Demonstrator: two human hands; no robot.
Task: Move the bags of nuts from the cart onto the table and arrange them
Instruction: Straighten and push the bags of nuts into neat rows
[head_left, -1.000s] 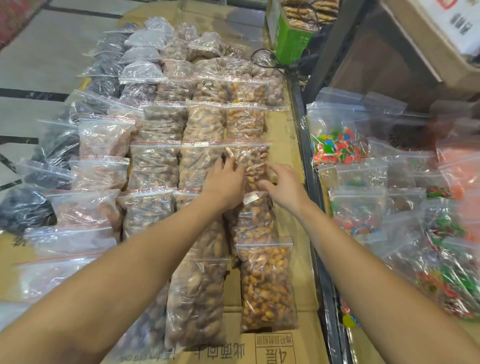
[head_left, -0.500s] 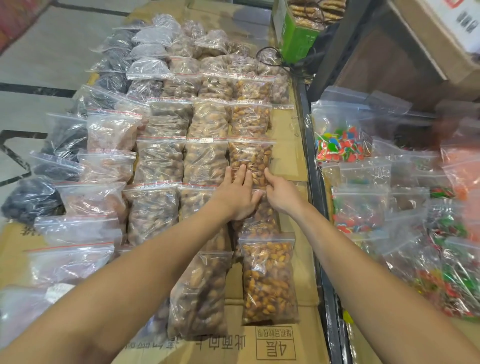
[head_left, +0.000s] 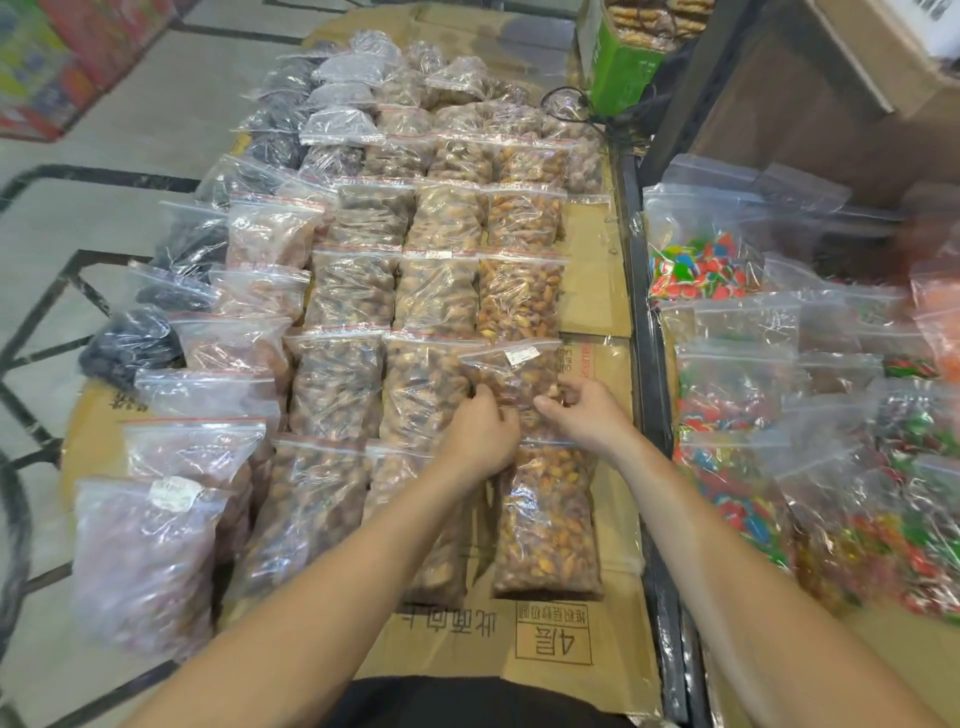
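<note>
The bag's (head_left: 511, 382) lower half lay hidden under both hands and the next bag (head_left: 548, 514). It was clear, zip-sealed, white-labelled, full of brown nuts, in the rightmost row on the table's cardboard (head_left: 592, 291). Left hand (head_left: 480, 434) and right hand (head_left: 584, 415) pinched it with curled fingers.

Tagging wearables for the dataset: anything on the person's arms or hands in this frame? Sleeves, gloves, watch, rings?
Nothing worn that shows. Both forearms are bare up to the frame edge: no sleeves, gloves, watch or bands. The left hand and right hand show no visible rings, though the fingers are partly hidden. A dark garment shows at the bottom edge.
</note>
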